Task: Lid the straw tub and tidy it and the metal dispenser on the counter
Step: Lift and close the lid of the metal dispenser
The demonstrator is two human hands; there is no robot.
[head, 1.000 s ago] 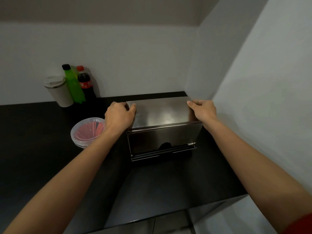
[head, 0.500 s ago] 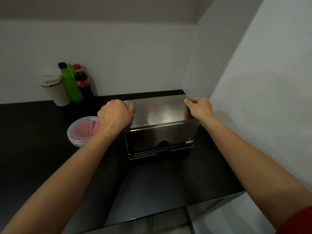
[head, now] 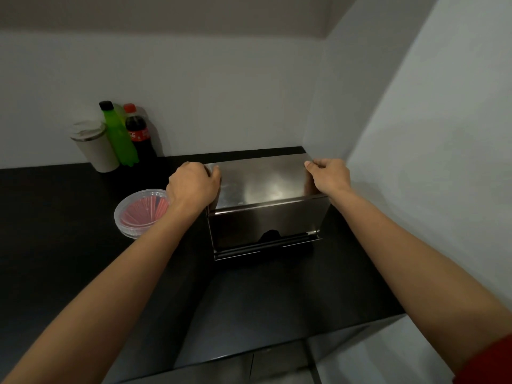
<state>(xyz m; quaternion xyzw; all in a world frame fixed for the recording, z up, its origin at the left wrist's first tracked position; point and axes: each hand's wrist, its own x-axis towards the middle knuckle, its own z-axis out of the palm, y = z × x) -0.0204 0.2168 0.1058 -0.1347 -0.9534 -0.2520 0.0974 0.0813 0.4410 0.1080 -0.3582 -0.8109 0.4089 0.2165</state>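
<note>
In the head view, the metal box (head: 266, 200) is held at both ends. The left hand (head: 194, 187) is wrapped around its left top edge, and the right hand (head: 328, 174) is pinched onto its right top edge. The box sits on the black counter (head: 55, 245), near the back right corner, close to the side wall (head: 429, 162). It is turned a little, so its front does not line up with the front edge of the counter.

The straw tub (head: 142, 213) stands just left of the box, near the left wrist. A clear lid seems to be on it already, with red straws seen through it. A cup (head: 94, 148), a green bottle (head: 119, 137) and a cola bottle (head: 140, 137) stand by the back edge, well apart from the box.

The step now looks like the box being slid into place. It should be pushed gently with both hands at once, so it stays flat and does not tip. It should be turned until its back is straight with the back edge. Care should be taken so the left arm does not bump the tub. The right fingers (head: 311, 164) should be kept from being squeezed against the wall.
</note>
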